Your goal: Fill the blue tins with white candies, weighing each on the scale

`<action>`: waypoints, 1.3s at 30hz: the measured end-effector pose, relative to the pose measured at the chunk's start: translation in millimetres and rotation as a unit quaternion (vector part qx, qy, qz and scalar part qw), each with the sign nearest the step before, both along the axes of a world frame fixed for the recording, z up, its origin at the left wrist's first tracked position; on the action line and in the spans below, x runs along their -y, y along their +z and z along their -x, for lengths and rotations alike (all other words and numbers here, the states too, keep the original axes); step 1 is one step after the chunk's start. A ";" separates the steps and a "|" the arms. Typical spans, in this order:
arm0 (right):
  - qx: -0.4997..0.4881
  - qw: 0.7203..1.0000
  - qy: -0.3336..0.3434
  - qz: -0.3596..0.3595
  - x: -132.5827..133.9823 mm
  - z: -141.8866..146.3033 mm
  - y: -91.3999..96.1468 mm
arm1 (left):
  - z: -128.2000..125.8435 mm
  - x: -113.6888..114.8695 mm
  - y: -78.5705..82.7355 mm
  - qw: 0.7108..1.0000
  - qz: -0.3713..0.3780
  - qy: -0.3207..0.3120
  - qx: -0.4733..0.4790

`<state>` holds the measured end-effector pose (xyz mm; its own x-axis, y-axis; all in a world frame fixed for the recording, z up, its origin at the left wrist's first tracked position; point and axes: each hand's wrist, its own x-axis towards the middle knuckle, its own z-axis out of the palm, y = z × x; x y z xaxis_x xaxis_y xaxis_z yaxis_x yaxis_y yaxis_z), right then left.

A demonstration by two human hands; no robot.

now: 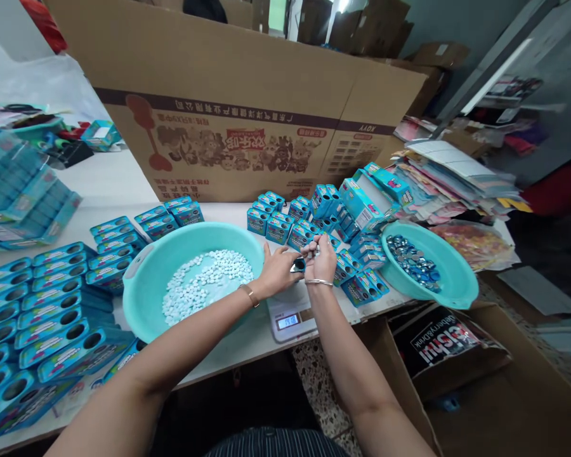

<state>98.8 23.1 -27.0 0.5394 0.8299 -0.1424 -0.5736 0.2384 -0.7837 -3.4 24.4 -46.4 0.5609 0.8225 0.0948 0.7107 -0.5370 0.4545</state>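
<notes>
My left hand (280, 271) is closed at the side of a small blue box, most of it hidden; only its dark round opening (297, 265) shows at my fingertips. Close beside it on the right, my right hand (321, 257) is turned up and curled around a few white tablets (317, 249). Below both hands is a white digital scale (278, 333) with a lit display. To the left, a turquoise basin (140, 298) holds many white tablets (204, 282).
Rows of blue boxes with round holes (66, 301) cover the left side; more boxes (278, 225) stand behind my hands. At right sits a turquoise basin (452, 282) of shiny blue and silver pieces. A large cardboard sheet (247, 82) rises behind; an open carton (499, 406) is lower right.
</notes>
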 end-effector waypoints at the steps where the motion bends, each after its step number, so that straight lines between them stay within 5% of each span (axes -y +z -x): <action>1: 0.012 1.000 -0.008 -0.004 -0.4 0.6 -1.2 | -0.8 0.0 -0.2 1.000 0.000 0.000 0.005; 29: 0.098 0.995 -0.020 0.010 4.3 2.5 -4.4 | -1.0 2.9 6.8 1.000 -0.003 0.004 -0.003; 39: -0.043 0.998 0.007 0.038 2.2 -9.6 6.5 | 8.9 5.1 14.6 1.000 0.016 0.006 -0.011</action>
